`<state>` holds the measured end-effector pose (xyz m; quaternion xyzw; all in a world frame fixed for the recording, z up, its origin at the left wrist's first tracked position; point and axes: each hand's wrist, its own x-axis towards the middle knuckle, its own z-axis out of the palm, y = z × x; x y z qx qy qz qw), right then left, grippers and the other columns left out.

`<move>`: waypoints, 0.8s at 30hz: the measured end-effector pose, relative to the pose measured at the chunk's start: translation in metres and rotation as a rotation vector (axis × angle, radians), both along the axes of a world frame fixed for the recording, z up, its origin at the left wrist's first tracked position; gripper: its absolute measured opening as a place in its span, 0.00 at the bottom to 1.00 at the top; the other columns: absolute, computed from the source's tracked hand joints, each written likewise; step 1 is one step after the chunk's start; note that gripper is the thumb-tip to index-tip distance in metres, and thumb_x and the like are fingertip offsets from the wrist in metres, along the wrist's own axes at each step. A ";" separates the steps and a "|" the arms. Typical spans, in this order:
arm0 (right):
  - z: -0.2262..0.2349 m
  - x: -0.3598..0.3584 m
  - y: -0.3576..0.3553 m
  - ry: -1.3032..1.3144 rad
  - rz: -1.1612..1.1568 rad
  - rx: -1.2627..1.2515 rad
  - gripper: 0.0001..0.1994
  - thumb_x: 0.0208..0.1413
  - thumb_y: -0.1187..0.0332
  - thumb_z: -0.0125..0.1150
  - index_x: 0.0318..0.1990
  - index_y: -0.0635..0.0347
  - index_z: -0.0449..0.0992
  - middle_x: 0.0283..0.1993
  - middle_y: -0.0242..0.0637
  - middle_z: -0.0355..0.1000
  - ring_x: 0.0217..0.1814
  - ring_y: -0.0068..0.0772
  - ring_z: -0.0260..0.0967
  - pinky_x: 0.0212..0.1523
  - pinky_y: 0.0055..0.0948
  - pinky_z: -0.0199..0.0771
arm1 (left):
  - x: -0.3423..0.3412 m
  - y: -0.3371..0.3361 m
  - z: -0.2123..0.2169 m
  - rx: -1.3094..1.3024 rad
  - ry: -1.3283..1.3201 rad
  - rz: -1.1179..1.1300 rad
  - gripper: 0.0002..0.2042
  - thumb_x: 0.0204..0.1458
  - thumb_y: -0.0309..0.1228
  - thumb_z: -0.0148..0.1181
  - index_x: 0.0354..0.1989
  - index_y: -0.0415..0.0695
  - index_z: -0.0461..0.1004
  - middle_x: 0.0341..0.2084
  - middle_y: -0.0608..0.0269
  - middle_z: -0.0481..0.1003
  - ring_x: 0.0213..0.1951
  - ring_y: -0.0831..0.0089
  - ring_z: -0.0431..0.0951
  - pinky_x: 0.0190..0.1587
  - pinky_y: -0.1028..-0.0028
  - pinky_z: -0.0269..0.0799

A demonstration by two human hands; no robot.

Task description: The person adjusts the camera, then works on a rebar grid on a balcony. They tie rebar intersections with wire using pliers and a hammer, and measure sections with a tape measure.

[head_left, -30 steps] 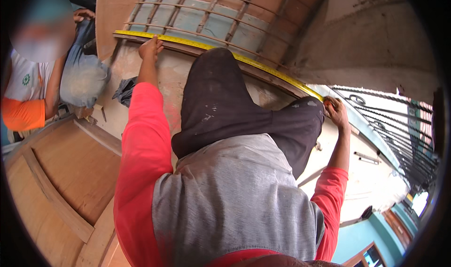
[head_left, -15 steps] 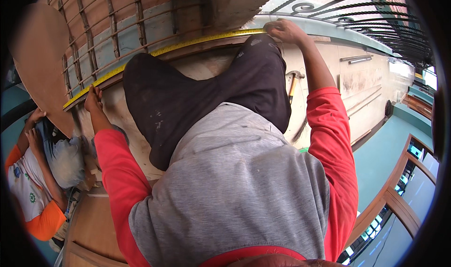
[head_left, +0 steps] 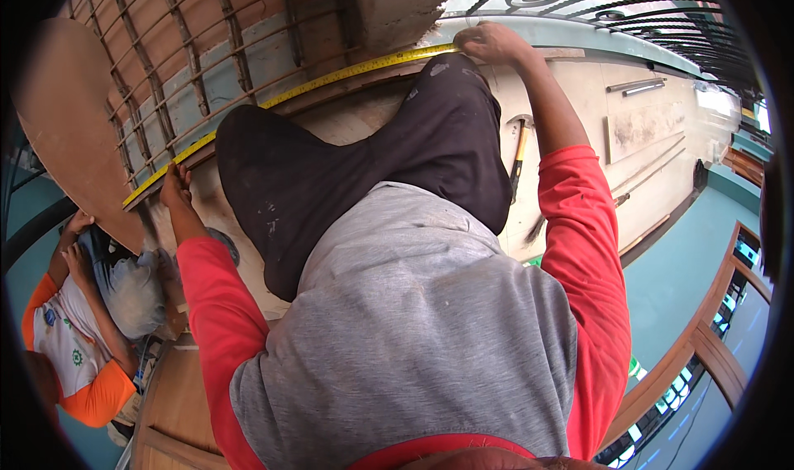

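A yellow tape measure [head_left: 331, 76] is stretched out along a long wooden strip [head_left: 314, 98], beyond my bent knees. My right hand [head_left: 494, 42] is closed on the tape's right end, just past my right knee. Near its left end, my left hand [head_left: 176, 190] pinches the tape against the strip, the fingertips at the tape's near edge. Part of the strip is hidden by my dark trousers [head_left: 281, 189]. A hammer [head_left: 519, 157] with a yellow and black handle lies on the floor by my right thigh.
A metal rod grid [head_left: 198, 98] stands beyond the tape, with a curved brown board [head_left: 78, 123] at far left. A co-worker in an orange and white shirt [head_left: 78, 338] sits at left. Black railings [head_left: 653, 11], a flat board [head_left: 645, 131] and a brush [head_left: 536, 229] are at right.
The whole view has shifted slightly with my head. Both my hands keep their places on the tape, the left fingers changing posture a little.
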<state>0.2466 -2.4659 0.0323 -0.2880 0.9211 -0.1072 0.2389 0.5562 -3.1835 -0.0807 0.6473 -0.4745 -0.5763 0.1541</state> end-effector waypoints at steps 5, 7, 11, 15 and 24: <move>0.004 0.005 -0.002 0.090 0.000 -0.034 0.19 0.53 0.57 0.54 0.52 0.44 0.82 0.40 0.51 0.79 0.43 0.54 0.77 0.48 0.44 0.76 | 0.002 0.003 0.006 0.014 -0.009 0.003 0.15 0.58 0.42 0.68 0.46 0.46 0.79 0.38 0.67 0.85 0.31 0.77 0.85 0.17 0.88 0.61; 0.002 0.003 0.001 0.099 0.010 -0.027 0.19 0.53 0.57 0.54 0.51 0.43 0.82 0.40 0.51 0.79 0.44 0.54 0.77 0.48 0.44 0.76 | 0.004 0.006 0.010 0.030 -0.058 -0.070 0.15 0.58 0.42 0.68 0.46 0.45 0.79 0.38 0.65 0.85 0.31 0.75 0.85 0.18 0.87 0.66; 0.005 0.008 -0.004 0.080 -0.023 -0.047 0.20 0.53 0.57 0.53 0.51 0.43 0.82 0.40 0.51 0.79 0.45 0.54 0.77 0.50 0.45 0.76 | 0.011 -0.005 0.009 0.042 -0.023 -0.067 0.15 0.57 0.38 0.69 0.46 0.41 0.78 0.37 0.60 0.84 0.30 0.72 0.85 0.25 0.82 0.80; 0.008 0.008 -0.006 0.055 -0.042 -0.069 0.19 0.54 0.57 0.53 0.51 0.44 0.83 0.43 0.51 0.80 0.47 0.54 0.77 0.53 0.44 0.76 | 0.012 -0.015 0.001 0.041 0.026 -0.037 0.14 0.57 0.36 0.69 0.45 0.40 0.78 0.36 0.59 0.84 0.30 0.71 0.85 0.28 0.80 0.84; 0.011 -0.001 -0.013 0.051 0.026 -0.124 0.17 0.57 0.59 0.54 0.50 0.49 0.83 0.43 0.52 0.79 0.46 0.56 0.76 0.52 0.45 0.75 | 0.020 -0.009 -0.006 -0.017 0.025 0.040 0.14 0.59 0.40 0.67 0.40 0.39 0.80 0.37 0.59 0.82 0.35 0.71 0.85 0.33 0.74 0.86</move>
